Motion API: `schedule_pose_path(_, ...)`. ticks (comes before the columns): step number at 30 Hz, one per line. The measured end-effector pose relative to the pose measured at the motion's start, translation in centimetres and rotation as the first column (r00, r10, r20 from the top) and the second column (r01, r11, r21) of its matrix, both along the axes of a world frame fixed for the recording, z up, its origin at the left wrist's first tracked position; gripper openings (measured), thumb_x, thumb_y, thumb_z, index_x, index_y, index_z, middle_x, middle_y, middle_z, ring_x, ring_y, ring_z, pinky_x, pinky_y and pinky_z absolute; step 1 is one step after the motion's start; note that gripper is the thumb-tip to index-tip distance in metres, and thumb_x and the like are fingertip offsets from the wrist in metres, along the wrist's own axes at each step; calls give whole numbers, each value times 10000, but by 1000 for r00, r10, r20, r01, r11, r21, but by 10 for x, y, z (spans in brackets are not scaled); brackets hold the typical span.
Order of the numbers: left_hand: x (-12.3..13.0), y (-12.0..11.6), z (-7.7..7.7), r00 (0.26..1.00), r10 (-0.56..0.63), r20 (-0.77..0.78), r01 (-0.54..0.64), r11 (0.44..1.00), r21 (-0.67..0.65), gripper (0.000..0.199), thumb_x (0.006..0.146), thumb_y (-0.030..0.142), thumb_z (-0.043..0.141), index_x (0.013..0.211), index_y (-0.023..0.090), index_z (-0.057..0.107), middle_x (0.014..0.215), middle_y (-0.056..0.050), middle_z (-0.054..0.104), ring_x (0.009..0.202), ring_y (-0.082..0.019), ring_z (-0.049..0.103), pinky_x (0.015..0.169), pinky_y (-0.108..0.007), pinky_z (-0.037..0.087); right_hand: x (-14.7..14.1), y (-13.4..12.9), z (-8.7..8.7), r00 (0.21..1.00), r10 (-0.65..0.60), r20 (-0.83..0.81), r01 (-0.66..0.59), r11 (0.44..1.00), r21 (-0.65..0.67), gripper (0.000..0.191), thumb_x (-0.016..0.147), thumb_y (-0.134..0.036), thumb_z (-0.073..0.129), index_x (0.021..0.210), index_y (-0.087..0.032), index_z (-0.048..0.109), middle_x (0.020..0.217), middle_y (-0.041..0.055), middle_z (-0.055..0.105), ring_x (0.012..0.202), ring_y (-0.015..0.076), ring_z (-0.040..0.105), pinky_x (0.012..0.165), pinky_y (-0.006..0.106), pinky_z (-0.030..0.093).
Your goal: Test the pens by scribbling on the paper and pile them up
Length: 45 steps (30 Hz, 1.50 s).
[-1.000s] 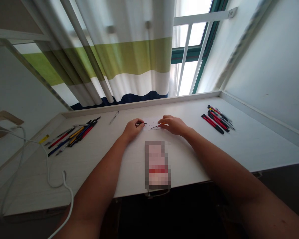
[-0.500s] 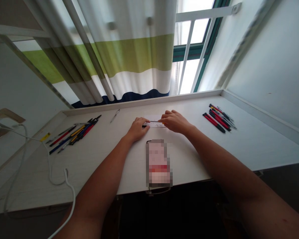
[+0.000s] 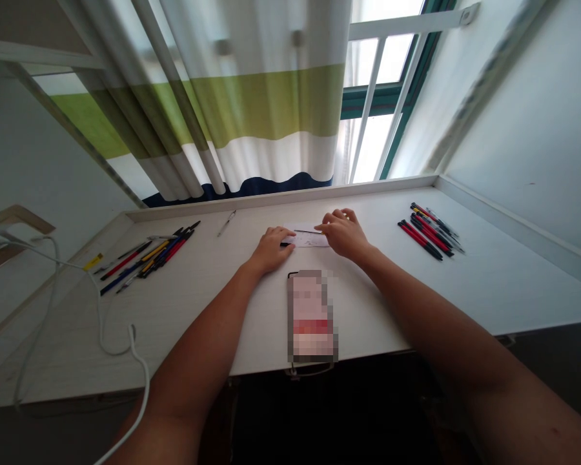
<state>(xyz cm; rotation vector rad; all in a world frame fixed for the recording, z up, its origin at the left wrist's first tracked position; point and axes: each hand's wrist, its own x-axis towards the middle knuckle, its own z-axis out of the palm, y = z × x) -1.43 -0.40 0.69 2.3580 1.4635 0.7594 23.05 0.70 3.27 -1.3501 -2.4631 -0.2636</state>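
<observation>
A small white paper (image 3: 312, 239) with faint marks lies mid-desk between my hands. A thin dark rod (image 3: 306, 231), like a pen refill, lies across its upper part. My left hand (image 3: 272, 248) rests at the paper's left edge, its fingers closed around a dark pen-like piece (image 3: 285, 244) that shows between thumb and fingers. At the rod's right end is my right hand (image 3: 341, 232), thumb and index finger pinched on it, the other fingers raised and bent. A phone (image 3: 312, 316), its screen blurred out, lies nearer the desk's front edge.
Several pens (image 3: 150, 258) lie in a pile at the left, and several red and black pens (image 3: 428, 230) at the right. A single pen (image 3: 226, 223) lies behind my left hand. White cables (image 3: 140, 361) cross the left side. The desk's raised rim (image 3: 281, 196) runs along the back.
My right hand has shifted slightly right and up, uncovering more of the paper and rod. My left hand stays by the paper. The whole view has shifted a little.
</observation>
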Motion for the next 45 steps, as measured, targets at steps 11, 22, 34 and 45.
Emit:
schedule_pose_path(11, -8, 0, 3, 992, -82, 91, 81, 997, 8, 119, 867, 198, 641, 927, 233, 738, 1157, -75, 736, 1205, -281, 578, 1126, -465, 446, 16, 23, -18, 982, -107, -155, 72, 974, -215, 299, 1026, -313, 533, 1094, -233, 813, 1096, 137, 693, 1112, 315, 574, 965, 454, 372)
schedule_pose_path(22, -30, 9, 4, 992, 112, 62, -113, 994, 14, 261, 952, 247, 539, 1144, 221, 715, 1238, -93, 722, 1264, -299, 570, 1144, -486, 424, 23, 22, -16, 951, -96, -294, 27, 973, -231, 285, 982, -368, 584, 1169, -230, 748, 1075, 118, 687, 1111, 312, 575, 984, 467, 388)
schedule_pose_path(34, 22, 3, 4, 994, 90, -69, -85, 994, 68, 218, 965, 272, 578, 993, 227, 790, 1099, -106, 766, 1115, -324, 628, 1013, -508, 452, 19, 23, -25, 933, -90, -349, -27, 948, -316, 191, 948, -381, 653, 961, -287, 820, 1205, 102, 660, 1213, 324, 528, 1083, 541, 370)
schedule_pose_path(45, -10, 23, -3, 960, 251, 125, -259, 964, 57, 332, 1004, 343, 480, 1045, 214, 783, 1154, -106, 772, 1143, -310, 644, 1073, -482, 468, 30, 32, -29, 888, -106, -447, -36, 954, -298, 254, 980, -386, 616, 1090, -244, 795, 1174, 90, 731, 1142, 280, 633, 1087, 461, 419)
